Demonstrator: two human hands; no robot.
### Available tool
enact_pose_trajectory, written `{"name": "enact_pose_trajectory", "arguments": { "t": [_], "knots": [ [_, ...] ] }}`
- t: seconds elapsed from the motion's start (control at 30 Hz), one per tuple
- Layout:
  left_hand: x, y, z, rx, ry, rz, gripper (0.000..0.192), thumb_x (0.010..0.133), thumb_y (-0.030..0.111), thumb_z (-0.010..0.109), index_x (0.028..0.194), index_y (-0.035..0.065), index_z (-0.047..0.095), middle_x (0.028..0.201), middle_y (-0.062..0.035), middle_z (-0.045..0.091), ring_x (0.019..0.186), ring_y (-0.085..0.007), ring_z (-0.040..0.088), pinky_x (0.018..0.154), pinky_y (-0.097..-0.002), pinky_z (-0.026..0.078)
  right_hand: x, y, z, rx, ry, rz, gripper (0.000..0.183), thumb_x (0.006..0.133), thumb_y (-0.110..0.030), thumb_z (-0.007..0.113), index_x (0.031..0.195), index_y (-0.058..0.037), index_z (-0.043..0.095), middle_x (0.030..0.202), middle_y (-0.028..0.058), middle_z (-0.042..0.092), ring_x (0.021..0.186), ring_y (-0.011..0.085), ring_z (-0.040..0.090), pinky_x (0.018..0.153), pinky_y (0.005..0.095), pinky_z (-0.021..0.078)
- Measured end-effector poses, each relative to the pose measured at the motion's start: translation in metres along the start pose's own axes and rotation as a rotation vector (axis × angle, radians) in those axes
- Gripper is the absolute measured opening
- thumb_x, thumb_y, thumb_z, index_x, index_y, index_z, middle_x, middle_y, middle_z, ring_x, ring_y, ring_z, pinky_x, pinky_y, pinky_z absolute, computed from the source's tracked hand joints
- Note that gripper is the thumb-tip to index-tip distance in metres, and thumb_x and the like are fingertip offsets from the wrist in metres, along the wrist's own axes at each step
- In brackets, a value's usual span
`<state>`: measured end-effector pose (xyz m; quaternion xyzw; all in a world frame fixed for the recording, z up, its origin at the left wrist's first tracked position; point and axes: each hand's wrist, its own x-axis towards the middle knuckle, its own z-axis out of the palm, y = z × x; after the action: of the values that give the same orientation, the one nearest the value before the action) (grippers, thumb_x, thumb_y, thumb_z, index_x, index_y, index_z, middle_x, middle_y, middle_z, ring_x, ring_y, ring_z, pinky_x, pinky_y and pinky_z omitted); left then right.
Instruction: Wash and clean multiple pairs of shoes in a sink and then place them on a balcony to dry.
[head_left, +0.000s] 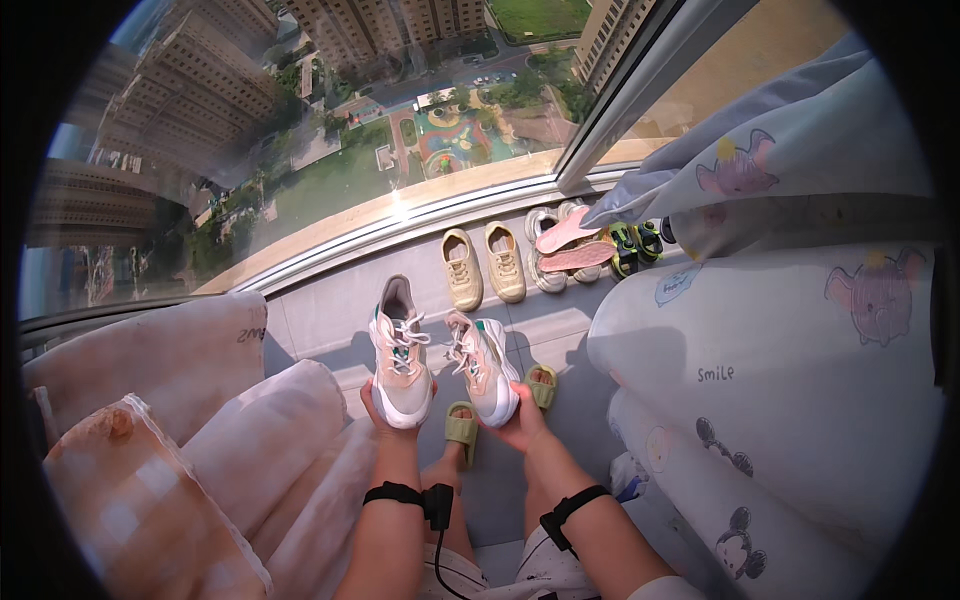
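Note:
In my left hand (390, 421) is a white and pale pink sneaker (400, 360), held by its toe end with the heel pointing away from me. My right hand (525, 420) grips the matching sneaker (484, 367) around its toe, tilted so that its outer sole side faces right. White laces show on both shoes. Most of my left fingers are hidden under the shoe. Both sneakers are above the grey tiled floor (330, 322), side by side and slightly apart.
By the window frame (420, 206) stand cream canvas shoes (462, 277), white sneakers (551, 281) with pink insoles (576, 256) on top, and black-green sandals (624, 247). Hanging fabric flanks me: pinkish cloth (262, 442) left, a cartoon-print sheet (780, 322) right. Green slippers (460, 427) are on my feet.

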<state>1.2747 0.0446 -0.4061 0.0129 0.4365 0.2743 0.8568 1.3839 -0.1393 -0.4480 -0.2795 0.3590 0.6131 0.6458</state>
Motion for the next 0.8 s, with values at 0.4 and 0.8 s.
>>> {"name": "enact_pose_trajectory", "arguments": {
  "t": [0.4, 0.8],
  "knots": [
    [0.138, 0.037, -0.119, -0.016, 0.133, -0.039, 0.056, 0.077, 0.052, 0.035, 0.115, 0.0134, 0.049, 0.109, -0.0122, 0.053, 0.094, -0.0319, 0.052, 0.075, -0.0509, 0.044, 0.169, 0.012, 0.011, -0.128, 0.118, 0.049, 0.051, 0.081, -0.04, 0.048, 0.125, -0.0138, 0.043, 0.12, 0.0064, 0.051, 0.108, 0.0242, 0.05, 0.092, 0.0459, 0.0402],
    [0.258, 0.094, -0.177, -0.126, 0.081, -0.106, 0.072, 0.078, 0.059, 0.042, 0.133, 0.0144, 0.034, 0.134, -0.0121, 0.037, 0.125, -0.0343, 0.033, 0.092, -0.0576, 0.037, 0.334, 0.003, 0.019, 0.143, -0.204, 0.072, 0.055, 0.082, -0.04, 0.048, 0.128, -0.0113, 0.04, 0.127, 0.0095, 0.045, 0.115, 0.0265, 0.045, 0.096, 0.0482, 0.0372]
  ]
}}
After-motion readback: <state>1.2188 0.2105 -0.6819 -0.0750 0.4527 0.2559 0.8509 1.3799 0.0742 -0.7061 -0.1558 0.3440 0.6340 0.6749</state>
